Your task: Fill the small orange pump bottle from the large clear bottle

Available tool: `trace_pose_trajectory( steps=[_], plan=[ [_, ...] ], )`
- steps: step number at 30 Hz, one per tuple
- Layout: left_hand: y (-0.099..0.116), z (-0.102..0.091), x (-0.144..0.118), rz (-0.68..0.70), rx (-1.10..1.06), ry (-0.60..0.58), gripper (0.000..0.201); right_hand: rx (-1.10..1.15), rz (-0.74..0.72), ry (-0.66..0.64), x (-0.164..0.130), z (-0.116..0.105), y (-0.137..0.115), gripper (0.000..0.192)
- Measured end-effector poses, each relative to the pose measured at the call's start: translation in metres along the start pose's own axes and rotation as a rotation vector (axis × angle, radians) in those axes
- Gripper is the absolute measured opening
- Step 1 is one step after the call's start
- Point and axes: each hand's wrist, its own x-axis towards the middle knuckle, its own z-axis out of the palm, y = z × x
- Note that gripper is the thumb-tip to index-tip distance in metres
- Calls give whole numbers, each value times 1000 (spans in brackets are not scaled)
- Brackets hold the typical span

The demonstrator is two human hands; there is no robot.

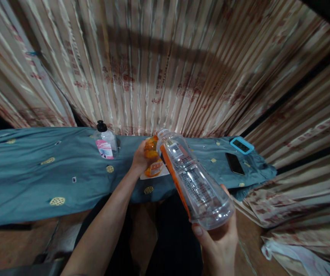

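Currently, centre frame: my right hand fingers closed round the base of a tilted clear bottle, light, smooth, crushable, while my left hand fingers clasp a small orange bottle on the desk.
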Motion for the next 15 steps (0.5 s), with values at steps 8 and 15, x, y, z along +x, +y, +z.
trace_pose_trajectory(
  steps=[8,15],
  plan=[
    [2,-1,0,4,4,-14,55,-17,38,3,-3,4,-11,120],
    [1,-1,0,-5,24,-6,56,-25,35,11,-3,5,-10,120]
  ],
)
